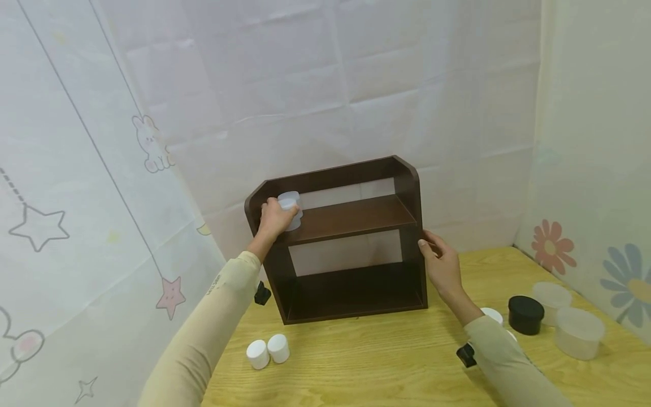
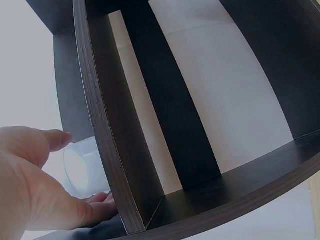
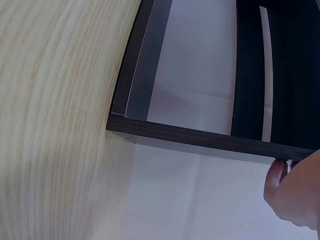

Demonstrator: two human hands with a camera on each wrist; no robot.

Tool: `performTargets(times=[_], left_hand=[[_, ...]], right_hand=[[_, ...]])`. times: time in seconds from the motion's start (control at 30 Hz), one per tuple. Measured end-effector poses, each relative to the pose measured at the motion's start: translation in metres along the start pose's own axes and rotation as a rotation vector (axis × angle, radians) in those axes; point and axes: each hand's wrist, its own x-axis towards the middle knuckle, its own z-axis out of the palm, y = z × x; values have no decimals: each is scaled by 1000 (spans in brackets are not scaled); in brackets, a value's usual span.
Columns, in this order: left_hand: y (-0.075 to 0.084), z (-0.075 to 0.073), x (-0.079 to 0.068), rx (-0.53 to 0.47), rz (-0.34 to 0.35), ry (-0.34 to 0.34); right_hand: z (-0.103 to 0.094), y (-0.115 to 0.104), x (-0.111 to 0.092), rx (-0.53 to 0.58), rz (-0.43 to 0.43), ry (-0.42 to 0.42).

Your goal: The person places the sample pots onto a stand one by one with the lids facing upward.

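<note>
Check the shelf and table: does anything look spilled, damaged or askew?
Nothing stands out: the dark shelf and two white jars stand upright on the table, and no spill or damage shows.

Pale creased sheet at back; L wall white w/ star, bunny & moon prints; R wall w/ red flower & blue flower. Table yellowish wood-grain. Light soft, even.

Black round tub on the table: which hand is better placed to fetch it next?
Probably the right hand: it is nearer the black round tub and only touches the shelf unit; the left hand holds a translucent container.
</note>
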Motion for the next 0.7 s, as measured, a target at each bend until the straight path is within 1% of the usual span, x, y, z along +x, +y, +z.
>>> performTargets(times=[0.13,0.23,0.3,0.37,0.43,0.53,0.6,0.7], left_hand=[[2,-2,0,-5,5,-1],[5,-6,-2,-5,30,15],[7,-8,-5,-6,50,31],[10,-12,-11,-18,71,44],[13,-14,-20,-39,97,49],[15,-17,-39,-69,141,47],[15,-18,-53,-69,181,40],[15,-17,-73,-37,247,29]], right_hand=[[0,0,0,9,-1,4],[1,-1,1,6,7,11],[1,-1,1,-3,12,15],[0,-3,1,-7,15,17],[0,-5,2,-12,13,17],[-1,-8,2,-8,5,9],[-2,-11,1,-5,3,3],[-3,-12,1,-8,14,5]])
